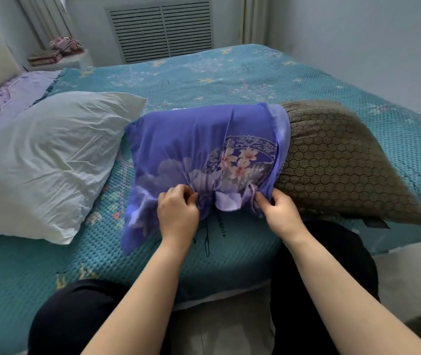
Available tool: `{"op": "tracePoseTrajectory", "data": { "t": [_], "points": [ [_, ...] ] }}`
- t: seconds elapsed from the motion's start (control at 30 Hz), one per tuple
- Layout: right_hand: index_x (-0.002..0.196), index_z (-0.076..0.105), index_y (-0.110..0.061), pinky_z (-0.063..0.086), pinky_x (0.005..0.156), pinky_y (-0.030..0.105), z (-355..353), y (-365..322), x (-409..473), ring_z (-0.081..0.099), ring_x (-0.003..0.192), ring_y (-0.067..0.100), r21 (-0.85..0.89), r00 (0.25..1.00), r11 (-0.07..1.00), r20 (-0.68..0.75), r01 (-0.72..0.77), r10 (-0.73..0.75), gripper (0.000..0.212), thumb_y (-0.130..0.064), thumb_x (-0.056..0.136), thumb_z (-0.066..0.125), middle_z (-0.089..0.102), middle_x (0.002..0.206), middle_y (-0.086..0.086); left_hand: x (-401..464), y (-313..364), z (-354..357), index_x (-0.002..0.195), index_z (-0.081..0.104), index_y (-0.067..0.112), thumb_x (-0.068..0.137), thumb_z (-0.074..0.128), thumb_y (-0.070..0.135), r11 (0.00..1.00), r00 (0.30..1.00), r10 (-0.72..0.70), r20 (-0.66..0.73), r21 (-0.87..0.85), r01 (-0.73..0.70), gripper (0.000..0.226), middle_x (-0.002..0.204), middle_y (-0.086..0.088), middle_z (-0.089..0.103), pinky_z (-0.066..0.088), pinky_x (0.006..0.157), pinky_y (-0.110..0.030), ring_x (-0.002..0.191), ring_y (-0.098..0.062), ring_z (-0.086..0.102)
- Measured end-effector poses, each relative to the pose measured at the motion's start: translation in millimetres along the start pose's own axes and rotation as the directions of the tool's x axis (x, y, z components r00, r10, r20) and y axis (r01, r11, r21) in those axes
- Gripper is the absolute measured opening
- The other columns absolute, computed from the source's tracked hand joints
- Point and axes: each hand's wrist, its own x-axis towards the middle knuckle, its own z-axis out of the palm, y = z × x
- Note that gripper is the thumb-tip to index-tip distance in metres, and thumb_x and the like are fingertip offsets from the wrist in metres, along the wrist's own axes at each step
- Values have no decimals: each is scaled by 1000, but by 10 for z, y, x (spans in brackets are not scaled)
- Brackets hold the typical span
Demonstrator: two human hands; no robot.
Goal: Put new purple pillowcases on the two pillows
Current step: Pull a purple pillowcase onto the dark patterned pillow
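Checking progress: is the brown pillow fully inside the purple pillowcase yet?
No, partly at most. The purple pillowcase covers only the brown pillow's left end; most sticks out bare to the right.

Purple pillowcase [204,149] half over brown pillow [337,160]

The bare pillow [50,155] lies left of the half-covered pillow [337,162] on the bed [204,73].

Two pillows: white pillow [50,160], brown pillow [337,162]; one purple pillowcase [199,149]; two hands: left hand [177,213], right hand [279,213]
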Motion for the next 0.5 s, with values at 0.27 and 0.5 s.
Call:
{"op": "tracePoseTrajectory", "data": {
  "t": [0.27,0.5],
  "points": [
    [103,53,6,28,68,25,30,263,-23,57,97,37,-70,979,994,-193,-85,70,26,-16,101,40,58,92,20,-31,-158,-63,92,56,9,88,61,15,972,982,-183,37,-144,186,9,121,-11,39,34,84,-19,95,-26,53],
    [102,56,5,31,71,27,48,282,-36,57,99,38,-132,983,989,-180,-69,45,26,-17,99,43,62,103,26,-194,-143,-96,84,55,13,88,62,17,992,991,-48,-125,-125,32,10,78,2,58,37,68,-27,77,-22,55]
  ]
}}
